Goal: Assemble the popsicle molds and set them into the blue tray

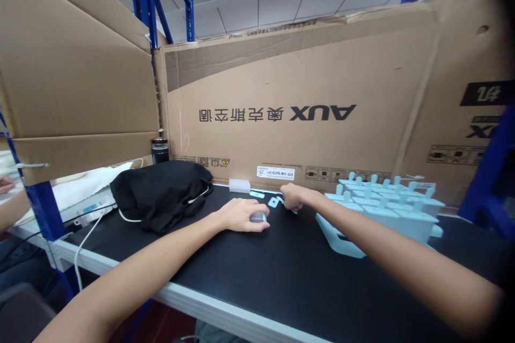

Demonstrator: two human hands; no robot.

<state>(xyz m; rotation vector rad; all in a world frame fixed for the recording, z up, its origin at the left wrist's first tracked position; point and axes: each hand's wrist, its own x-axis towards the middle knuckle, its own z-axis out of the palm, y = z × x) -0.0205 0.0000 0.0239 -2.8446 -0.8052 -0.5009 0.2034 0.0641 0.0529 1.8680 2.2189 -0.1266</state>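
Observation:
My left hand (241,215) rests low over the black tabletop, its fingers curled around a small rounded grey-blue piece (258,217). Farther right, my right hand (293,196) is closed with its fingers pointing down at the tabletop near the cardboard. What it pinches is mostly hidden; a bit of light blue shows beneath the fingers. Between the hands lie a flat light blue piece with a hole (273,202) and a flat light blue strip (257,194). Beside my right forearm stands a light blue ice pop mould set (402,217) with several upright stick handles.
A black cloth bag (161,193) lies at the left, with a dark jar (160,150) behind it. A small white box (240,186) sits against the cardboard wall (257,80). White cables and a power strip (90,211) lie by the blue post. Another person's arm (14,209) shows at far left.

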